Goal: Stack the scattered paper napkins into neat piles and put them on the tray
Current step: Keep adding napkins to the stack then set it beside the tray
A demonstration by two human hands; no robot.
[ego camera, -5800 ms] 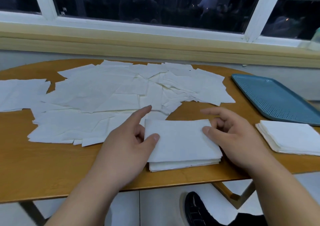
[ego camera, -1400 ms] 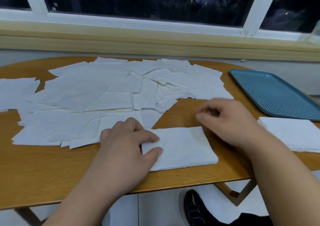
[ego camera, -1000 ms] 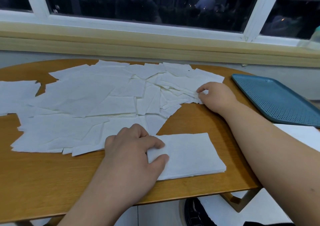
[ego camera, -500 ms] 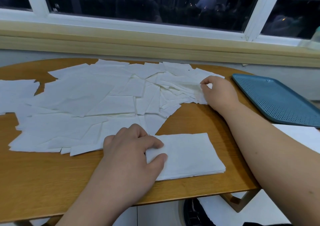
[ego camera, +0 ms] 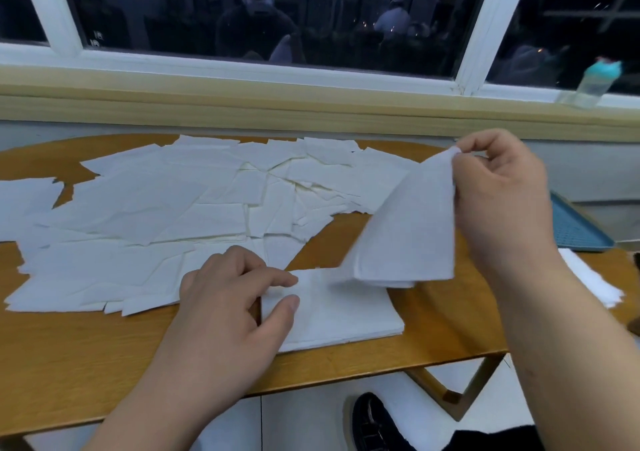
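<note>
Nearest, the napkin pile (ego camera: 346, 315), long axis laid left-right on the surface (ego camera: 69, 353), is pressed at its left edge by the left hand (ego camera: 221, 312). One napkin (ego camera: 408, 229), hung long-axis downward above the pile, is pinched by the right hand (ego camera: 498, 201). Scattered napkins (ego camera: 156, 215) are spread beyond.

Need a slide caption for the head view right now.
Right hand pinches a napkin over the pile the left hand presses on the table.
</note>
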